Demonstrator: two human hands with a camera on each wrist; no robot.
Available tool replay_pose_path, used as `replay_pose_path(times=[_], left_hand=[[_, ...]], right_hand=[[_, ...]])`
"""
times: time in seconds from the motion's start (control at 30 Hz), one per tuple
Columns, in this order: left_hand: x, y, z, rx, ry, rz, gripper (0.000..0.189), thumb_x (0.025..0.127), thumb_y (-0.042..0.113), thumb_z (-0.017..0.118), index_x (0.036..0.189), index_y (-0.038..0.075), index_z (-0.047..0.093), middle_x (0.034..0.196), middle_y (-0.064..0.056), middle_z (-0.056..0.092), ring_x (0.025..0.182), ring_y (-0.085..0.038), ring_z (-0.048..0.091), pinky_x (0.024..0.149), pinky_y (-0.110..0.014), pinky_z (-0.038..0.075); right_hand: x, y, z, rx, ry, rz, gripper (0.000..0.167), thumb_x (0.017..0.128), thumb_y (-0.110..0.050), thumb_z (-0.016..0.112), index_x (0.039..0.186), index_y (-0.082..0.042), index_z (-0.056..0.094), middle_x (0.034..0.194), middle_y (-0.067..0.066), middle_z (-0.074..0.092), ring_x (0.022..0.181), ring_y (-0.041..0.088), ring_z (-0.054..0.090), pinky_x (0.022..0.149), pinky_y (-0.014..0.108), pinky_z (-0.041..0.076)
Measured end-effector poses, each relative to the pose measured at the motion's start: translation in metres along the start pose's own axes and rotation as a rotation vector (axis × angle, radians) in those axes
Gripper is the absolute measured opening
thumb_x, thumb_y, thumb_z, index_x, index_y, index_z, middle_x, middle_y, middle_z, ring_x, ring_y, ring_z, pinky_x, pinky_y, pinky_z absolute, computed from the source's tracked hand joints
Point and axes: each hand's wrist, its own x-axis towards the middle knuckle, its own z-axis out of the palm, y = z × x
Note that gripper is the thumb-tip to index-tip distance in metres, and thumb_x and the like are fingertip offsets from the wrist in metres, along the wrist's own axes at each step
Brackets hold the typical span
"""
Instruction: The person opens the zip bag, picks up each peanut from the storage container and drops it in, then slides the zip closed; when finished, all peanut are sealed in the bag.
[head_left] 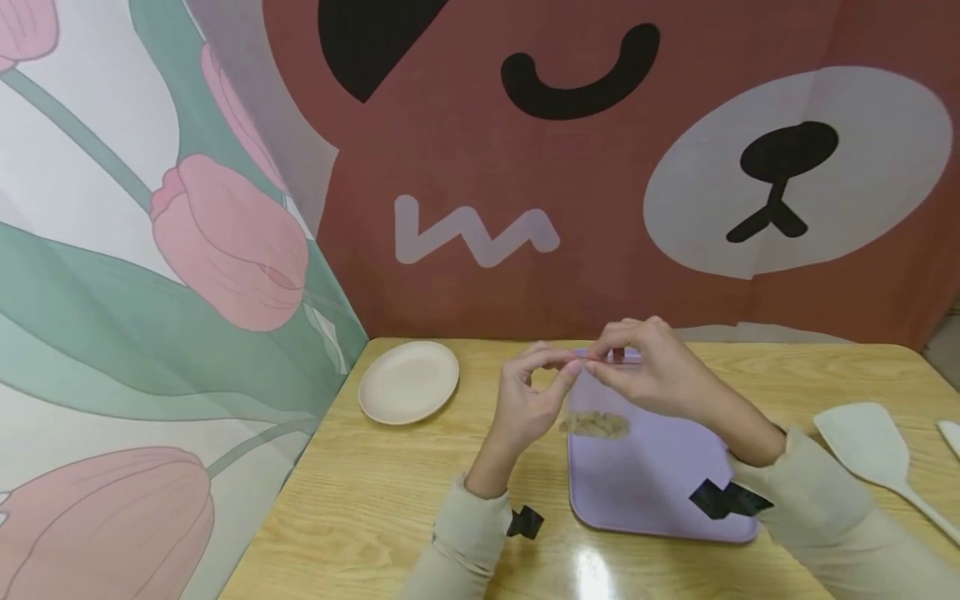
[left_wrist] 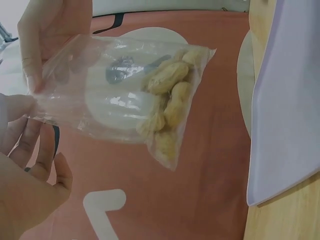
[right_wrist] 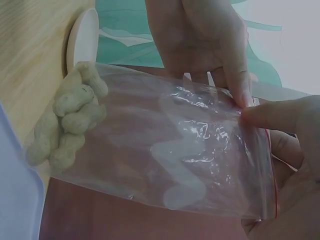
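A clear plastic zip bag (right_wrist: pixel 145 150) with a red line along its mouth hangs upright between my two hands in front of me. Several peanuts in their shells (head_left: pixel 596 424) lie gathered at its bottom. My left hand (head_left: pixel 528 400) pinches the top edge between thumb and forefinger. Close beside it, my right hand (head_left: pixel 656 371) pinches the same edge, and the two thumbs nearly meet. In the left wrist view the peanuts (left_wrist: pixel 170 95) show through the film. From these frames I cannot tell whether the bag's seal is fastened.
Below and behind the bag lies a lilac tray (head_left: pixel 652 492) on the wooden table (head_left: pixel 360 517). A cream plate (head_left: pixel 408 382) stands at the back left. A white spatula (head_left: pixel 866 442) lies to the right, near another white thing at the edge. A printed curtain (head_left: pixel 465 300) hangs behind.
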Motion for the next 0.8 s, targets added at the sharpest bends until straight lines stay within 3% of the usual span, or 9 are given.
replay_pose_path(times=[0.33, 0.57, 0.8], left_hand=[[0.0002, 0.0026, -0.0044, -0.008, 0.026, -0.006, 0.007, 0.091, -0.001, 0.068, 0.091, -0.005, 0.074, 0.084, -0.014, 0.068, 0.082, -0.02, 0.062, 0.081, -0.033, 0.048], [-0.001, 0.0038, -0.004, -0.01, 0.014, -0.035, 0.006, 0.09, 0.0, 0.07, 0.092, -0.004, 0.074, 0.084, -0.014, 0.068, 0.084, -0.018, 0.062, 0.083, -0.033, 0.048], [0.0, 0.0031, -0.0038, -0.012, 0.017, -0.034, 0.006, 0.091, 0.0, 0.069, 0.092, -0.004, 0.074, 0.084, -0.014, 0.068, 0.084, -0.018, 0.062, 0.083, -0.032, 0.047]], right_hand=[[-0.0041, 0.0043, -0.0051, 0.008, -0.026, 0.067, 0.019, 0.079, 0.002, 0.081, 0.083, -0.016, 0.076, 0.075, -0.018, 0.064, 0.073, 0.007, 0.055, 0.062, 0.028, 0.046], [-0.0055, 0.0055, -0.0069, 0.037, -0.059, 0.04, 0.022, 0.083, 0.003, 0.077, 0.083, -0.018, 0.073, 0.076, -0.017, 0.063, 0.075, 0.008, 0.055, 0.063, 0.029, 0.046], [-0.0071, 0.0067, -0.0079, 0.016, -0.035, 0.05, 0.017, 0.082, 0.002, 0.078, 0.084, -0.015, 0.075, 0.076, -0.017, 0.064, 0.075, 0.008, 0.056, 0.064, 0.028, 0.048]])
